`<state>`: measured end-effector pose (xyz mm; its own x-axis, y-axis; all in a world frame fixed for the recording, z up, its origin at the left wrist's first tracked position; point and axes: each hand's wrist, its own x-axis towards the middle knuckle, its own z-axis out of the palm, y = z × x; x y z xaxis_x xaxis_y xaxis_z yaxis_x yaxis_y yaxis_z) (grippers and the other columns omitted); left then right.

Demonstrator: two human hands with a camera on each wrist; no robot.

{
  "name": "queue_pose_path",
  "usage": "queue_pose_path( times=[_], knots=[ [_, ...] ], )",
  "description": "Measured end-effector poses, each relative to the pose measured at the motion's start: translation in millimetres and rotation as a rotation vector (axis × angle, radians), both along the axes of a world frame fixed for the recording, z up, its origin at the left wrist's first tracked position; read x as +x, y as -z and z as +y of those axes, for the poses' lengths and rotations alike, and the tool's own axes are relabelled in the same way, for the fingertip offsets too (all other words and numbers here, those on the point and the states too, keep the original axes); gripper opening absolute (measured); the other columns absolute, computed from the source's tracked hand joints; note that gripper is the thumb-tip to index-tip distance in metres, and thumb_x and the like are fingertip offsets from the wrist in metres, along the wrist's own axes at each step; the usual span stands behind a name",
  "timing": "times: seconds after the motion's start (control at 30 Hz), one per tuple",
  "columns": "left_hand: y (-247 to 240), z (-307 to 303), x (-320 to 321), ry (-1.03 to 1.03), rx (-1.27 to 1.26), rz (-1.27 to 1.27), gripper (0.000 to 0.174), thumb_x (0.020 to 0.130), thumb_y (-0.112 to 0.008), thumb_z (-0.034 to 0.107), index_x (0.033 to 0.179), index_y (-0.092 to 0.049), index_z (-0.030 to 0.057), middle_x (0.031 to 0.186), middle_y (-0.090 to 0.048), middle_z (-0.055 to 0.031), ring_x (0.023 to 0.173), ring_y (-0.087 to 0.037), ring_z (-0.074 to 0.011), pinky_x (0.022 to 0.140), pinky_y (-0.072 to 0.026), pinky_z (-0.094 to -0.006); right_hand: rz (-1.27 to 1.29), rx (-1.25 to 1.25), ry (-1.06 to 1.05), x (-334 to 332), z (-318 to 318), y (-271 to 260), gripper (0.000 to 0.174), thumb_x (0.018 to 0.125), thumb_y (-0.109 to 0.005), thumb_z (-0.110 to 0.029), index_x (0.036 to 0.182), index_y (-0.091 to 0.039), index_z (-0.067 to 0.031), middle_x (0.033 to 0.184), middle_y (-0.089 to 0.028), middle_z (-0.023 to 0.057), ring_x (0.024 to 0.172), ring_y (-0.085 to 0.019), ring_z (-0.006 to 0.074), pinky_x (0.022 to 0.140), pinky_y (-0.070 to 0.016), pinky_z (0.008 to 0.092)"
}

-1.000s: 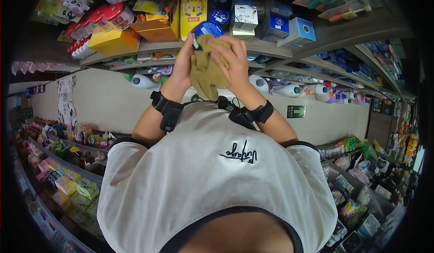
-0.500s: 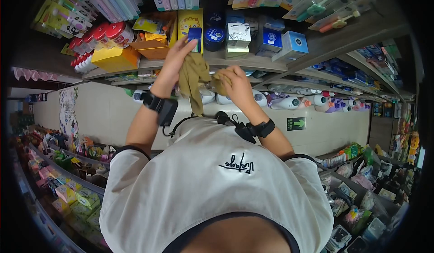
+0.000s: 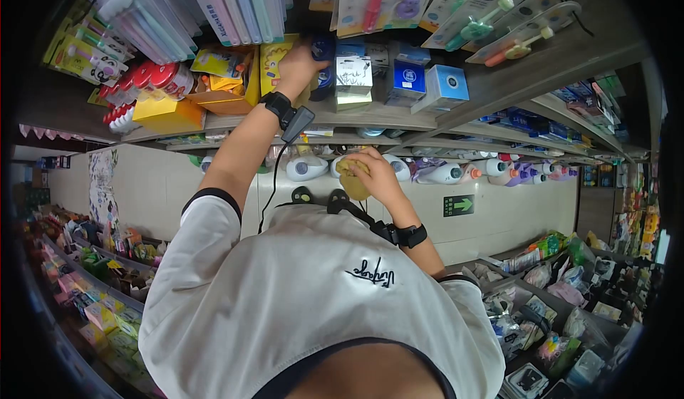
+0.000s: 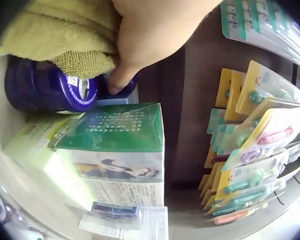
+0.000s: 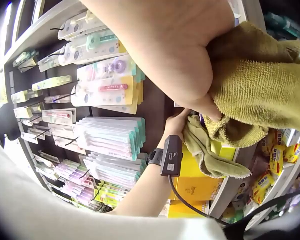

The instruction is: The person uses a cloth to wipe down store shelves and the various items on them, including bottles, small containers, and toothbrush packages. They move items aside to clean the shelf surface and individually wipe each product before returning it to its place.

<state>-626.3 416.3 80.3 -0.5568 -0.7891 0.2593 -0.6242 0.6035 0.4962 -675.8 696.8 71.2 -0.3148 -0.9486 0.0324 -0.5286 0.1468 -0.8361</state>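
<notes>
My left hand (image 3: 298, 68) reaches onto the shelf beside dark blue round jars (image 3: 324, 78). An olive terry cloth (image 4: 65, 30) is bunched in it and lies against one blue jar (image 4: 45, 87). The left thumb dips behind that jar, by another dark blue item; the other fingers are hidden. In the right wrist view the same cloth (image 5: 210, 157) dangles below the left hand. Lower down, in front of my body, my right hand (image 3: 377, 178) grips a second olive cloth (image 3: 354, 189), which fills much of the right wrist view.
A yellow box (image 3: 271, 63) stands left of the jars; a white box (image 3: 354, 73) and blue boxes (image 3: 407, 82) stand right. Carded toothbrushes (image 3: 385, 3) hang above. White bottles (image 3: 306, 167) line a lower level. A black cable (image 3: 274, 178) trails from the left wrist.
My left hand has gone forward onto the shelf with the blue jar it held, its cloth hanging along. My right hand has parted from it, dropping lower with the second cloth.
</notes>
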Motion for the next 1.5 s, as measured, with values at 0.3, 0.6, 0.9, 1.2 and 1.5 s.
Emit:
queue_pose_path(
  times=[0.3,0.6,0.9,1.2,1.5],
  knots=[
    [19,-17,-2,0.044,0.024,0.307,0.058,0.06,-0.074,0.031,0.103,-0.051,-0.002,0.095,-0.054,-0.0183,0.094,-0.051,-0.0332,0.081,-0.0419,-0.0368,-0.285,-0.148,0.112,-28,-14,-19,0.022,0.076,-0.064,-0.014,0.096,-0.061,-0.0052,0.092,-0.06,0.0079,0.084,-0.059,0.0199,0.074,-0.0452,0.0292],
    [5,23,43,-0.092,0.882,0.842,0.04,0.074,-0.066,0.021,0.102,-0.051,-0.0038,0.104,-0.055,-0.0179,0.097,-0.054,-0.0269,0.082,-0.0442,-0.0347,-2.008,-0.267,0.216,-76,-22,-42,0.038,0.093,-0.032,-0.036,0.114,-0.048,-0.0078,0.109,-0.054,0.0115,0.103,-0.052,0.0291,0.092,-0.0398,0.0424],
    [-33,113,129,-0.025,2.017,1.421,0.039,0.092,-0.035,0.032,0.118,-0.047,0.0054,0.12,-0.05,-0.0125,0.11,-0.049,-0.0257,0.096,-0.0365,-0.0398,-2.244,-0.371,0.211,-54,-27,-51,0.042,0.093,-0.031,-0.036,0.121,-0.043,-0.0085,0.123,-0.046,0.0124,0.115,-0.043,0.0303,0.097,-0.0331,0.0489],
    [-22,142,99,0.272,2.227,1.261,0.045,0.092,-0.032,0.037,0.124,-0.042,0.0069,0.123,-0.049,-0.01,0.109,-0.049,-0.0243,0.093,-0.0393,-0.0392,-1.671,-0.166,0.099,-6,-43,-71,0.043,0.086,-0.048,-0.022,0.124,-0.038,-0.0039,0.125,-0.044,0.0125,0.115,-0.043,0.0267,0.097,-0.0347,0.0406],
    [-35,143,95,0.418,2.125,1.025,0.04,0.094,-0.03,0.027,0.126,-0.037,0.0044,0.125,-0.045,-0.0127,0.11,-0.049,-0.0239,0.093,-0.041,-0.0399,-0.506,-0.241,0.01,16,-18,-59,0.055,0.075,-0.066,-0.012,0.123,-0.039,-0.0011,0.126,-0.04,0.0157,0.115,-0.042,0.023,0.093,-0.0358,0.0322]
  ],
)
